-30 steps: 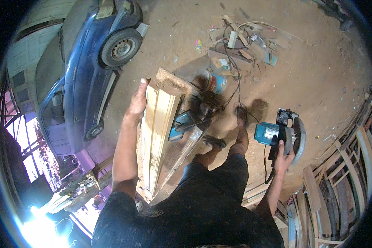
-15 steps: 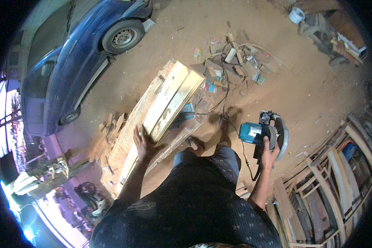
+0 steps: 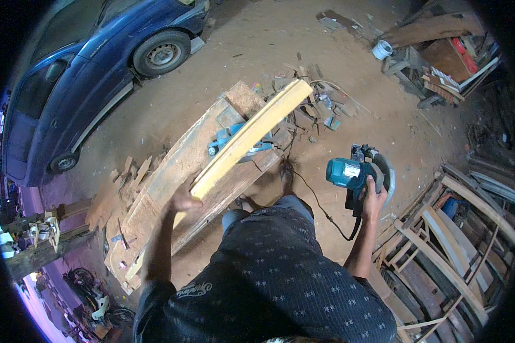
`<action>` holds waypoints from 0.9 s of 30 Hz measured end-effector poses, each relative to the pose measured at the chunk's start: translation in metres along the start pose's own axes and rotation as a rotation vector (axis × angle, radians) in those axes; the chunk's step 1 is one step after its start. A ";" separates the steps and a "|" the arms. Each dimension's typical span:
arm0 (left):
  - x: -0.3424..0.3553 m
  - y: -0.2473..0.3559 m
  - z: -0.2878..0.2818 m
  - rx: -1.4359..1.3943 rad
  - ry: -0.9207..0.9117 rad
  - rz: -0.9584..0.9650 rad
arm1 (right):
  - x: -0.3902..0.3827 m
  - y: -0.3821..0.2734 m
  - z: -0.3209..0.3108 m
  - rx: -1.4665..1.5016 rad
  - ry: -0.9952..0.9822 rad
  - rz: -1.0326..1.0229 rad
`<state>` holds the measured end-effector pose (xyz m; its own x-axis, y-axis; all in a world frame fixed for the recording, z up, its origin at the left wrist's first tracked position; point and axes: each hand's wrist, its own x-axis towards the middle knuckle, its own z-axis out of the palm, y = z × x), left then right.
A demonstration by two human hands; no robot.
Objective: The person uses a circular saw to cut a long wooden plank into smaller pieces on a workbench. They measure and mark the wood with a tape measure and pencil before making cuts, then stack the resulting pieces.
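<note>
My left hand (image 3: 184, 200) is wrapped round a long pale-yellow wooden board (image 3: 249, 139), its thumb across the near part. The board slants over a sawdust-covered workbench (image 3: 180, 150), its far end rising beyond the bench. Partly hidden under the board, a teal power tool (image 3: 260, 147) rests on the bench; I cannot make out its exact kind. Out to the right, my right hand (image 3: 373, 199) grips a teal circular saw (image 3: 347, 173) by its handle, held off the ground and apart from the board. A black cord (image 3: 317, 201) trails from the saw.
A blue car (image 3: 88, 68) is parked at the far left. Offcuts and cords (image 3: 320, 106) litter the dirt floor beyond the bench. Wooden frames and planks (image 3: 440, 257) are stacked at right. A white bucket (image 3: 382, 50) stands far right beside a heap of timber (image 3: 440, 63).
The board has been turned and raised, showing narrower, with more of the teal tool beneath it uncovered. My left hand has gone from lying on the wood to gripping it. The saw stays in my right hand.
</note>
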<state>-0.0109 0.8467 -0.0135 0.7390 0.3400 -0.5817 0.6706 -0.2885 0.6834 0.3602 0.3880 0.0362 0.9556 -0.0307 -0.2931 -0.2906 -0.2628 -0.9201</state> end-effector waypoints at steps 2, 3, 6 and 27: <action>0.015 -0.013 -0.025 -0.238 -0.175 -0.146 | -0.010 0.013 0.003 0.039 -0.002 -0.034; 0.023 -0.030 -0.032 -0.242 -0.196 -0.070 | -0.016 0.018 0.002 0.049 -0.003 -0.055; 0.039 -0.038 -0.019 -0.226 0.030 0.002 | -0.040 0.026 -0.008 -0.064 0.028 0.004; 0.057 -0.059 0.073 0.469 0.225 -0.142 | -0.114 0.033 -0.025 -0.005 0.196 -0.064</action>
<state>-0.0039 0.8174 -0.1193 0.6412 0.5736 -0.5097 0.7580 -0.5768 0.3046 0.2432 0.3584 0.0459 0.9634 -0.2011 -0.1771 -0.2290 -0.2750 -0.9338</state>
